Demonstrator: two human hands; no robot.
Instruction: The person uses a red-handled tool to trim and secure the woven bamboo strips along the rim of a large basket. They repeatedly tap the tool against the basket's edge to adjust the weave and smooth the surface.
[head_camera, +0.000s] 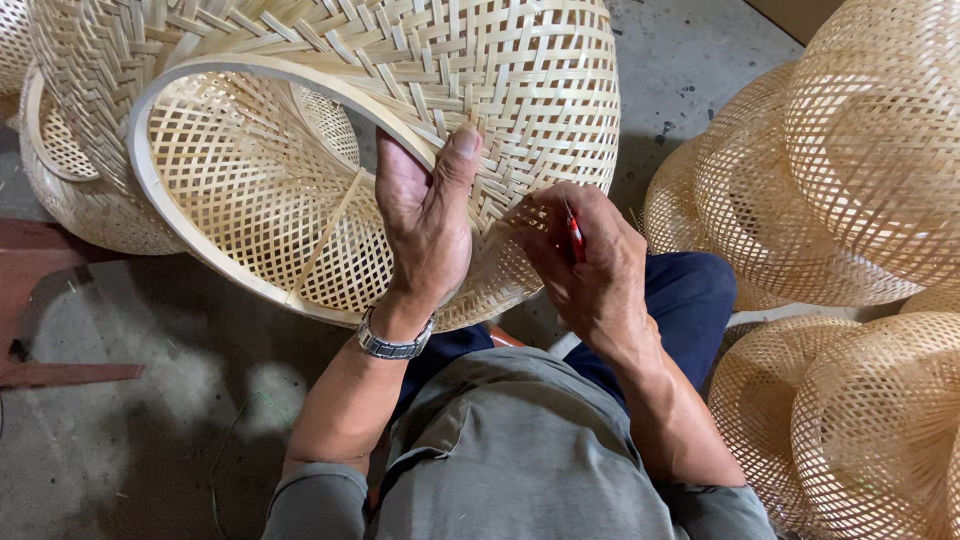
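Observation:
A large woven bamboo basket (500, 70) lies on its side across my lap, its round rim (150, 120) opening toward the left. My left hand (425, 215) grips the rim's near edge, thumb pressed on the outer weave, a metal watch on the wrist. My right hand (585, 260) rests against the basket's lower side and is closed on a small red-handled tool (576, 238), whose tip points at the weave. The tool's blade is mostly hidden by my fingers.
Several finished woven bamboo baskets (870, 130) are piled at the right, more at the lower right (860, 430). Another basket (70, 190) sits behind at the left. A dark red wooden piece (40, 300) lies on the grey concrete floor (150, 430).

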